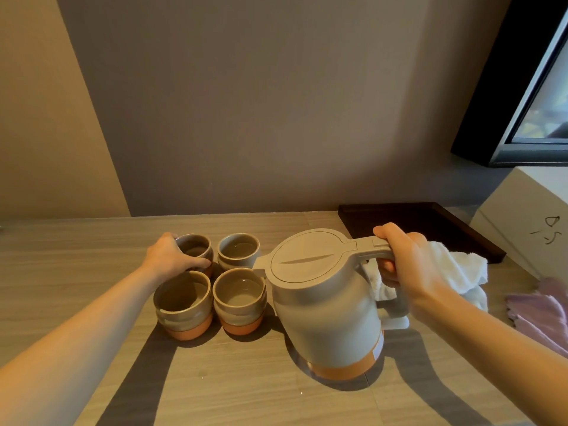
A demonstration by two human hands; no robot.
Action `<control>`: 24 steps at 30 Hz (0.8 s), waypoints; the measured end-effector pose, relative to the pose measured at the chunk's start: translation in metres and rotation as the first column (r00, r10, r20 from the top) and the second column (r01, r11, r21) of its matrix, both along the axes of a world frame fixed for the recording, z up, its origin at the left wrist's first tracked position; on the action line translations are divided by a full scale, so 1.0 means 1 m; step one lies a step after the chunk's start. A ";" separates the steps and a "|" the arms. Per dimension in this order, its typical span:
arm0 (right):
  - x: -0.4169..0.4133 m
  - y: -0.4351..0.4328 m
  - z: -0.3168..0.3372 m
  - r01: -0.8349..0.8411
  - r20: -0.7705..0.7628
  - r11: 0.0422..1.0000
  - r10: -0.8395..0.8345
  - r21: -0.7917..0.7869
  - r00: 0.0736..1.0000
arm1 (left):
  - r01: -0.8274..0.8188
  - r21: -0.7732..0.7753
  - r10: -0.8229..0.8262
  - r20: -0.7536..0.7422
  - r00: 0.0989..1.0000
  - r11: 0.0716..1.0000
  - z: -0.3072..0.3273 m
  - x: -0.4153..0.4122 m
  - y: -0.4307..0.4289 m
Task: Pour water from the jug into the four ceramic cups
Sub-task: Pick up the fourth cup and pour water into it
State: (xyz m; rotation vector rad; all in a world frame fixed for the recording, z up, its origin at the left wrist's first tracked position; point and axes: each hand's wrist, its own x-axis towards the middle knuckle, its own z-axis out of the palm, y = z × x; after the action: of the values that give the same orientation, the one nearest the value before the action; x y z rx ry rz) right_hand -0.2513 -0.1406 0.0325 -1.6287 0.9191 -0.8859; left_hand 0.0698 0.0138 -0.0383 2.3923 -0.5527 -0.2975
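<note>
Several grey-brown ceramic cups with orange bases stand in a square on the wooden table. My left hand grips the far-left cup. Beside it is the far-right cup, with the near-left cup and the near-right cup in front; both right cups hold water. The beige jug with an orange base and a closed lid stands right of the cups, its spout over the near-right cup's rim. My right hand is wrapped around its handle.
A dark wooden tray lies at the back right by the wall. A white towel is bunched behind my right hand. A white box and a purple cloth are at the right edge.
</note>
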 end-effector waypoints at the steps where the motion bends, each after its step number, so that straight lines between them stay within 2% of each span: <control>1: 0.000 0.000 0.000 0.000 0.005 1.000 0.000 0.007 1.000 | -0.007 -0.014 0.007 -0.003 1.000 1.000 0.000 0.000 0.000; 7: 0.002 0.001 0.002 -0.002 0.007 1.000 0.002 0.018 1.000 | -0.031 -0.078 0.031 -0.007 1.000 0.996 -0.002 -0.002 0.003; 12: 0.002 0.007 0.003 0.018 -0.020 1.000 -0.018 -0.008 1.000 | -0.057 -0.236 0.064 0.023 0.998 0.970 0.012 -0.001 0.008; 19: 0.002 0.014 0.006 -0.005 -0.027 1.000 0.005 0.000 1.000 | 0.034 -0.496 0.005 0.076 0.997 0.867 0.058 -0.016 0.027; 24: -0.004 0.024 0.005 -0.012 -0.047 1.000 0.012 0.001 0.999 | 0.104 -0.592 -0.050 0.108 0.993 0.799 0.076 -0.044 0.047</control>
State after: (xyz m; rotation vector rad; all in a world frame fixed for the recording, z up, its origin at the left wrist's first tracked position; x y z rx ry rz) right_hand -0.2548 -0.1169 0.0374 -1.6587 0.9406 -0.8420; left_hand 0.0261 0.0610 0.0375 1.7716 -0.6700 -0.0354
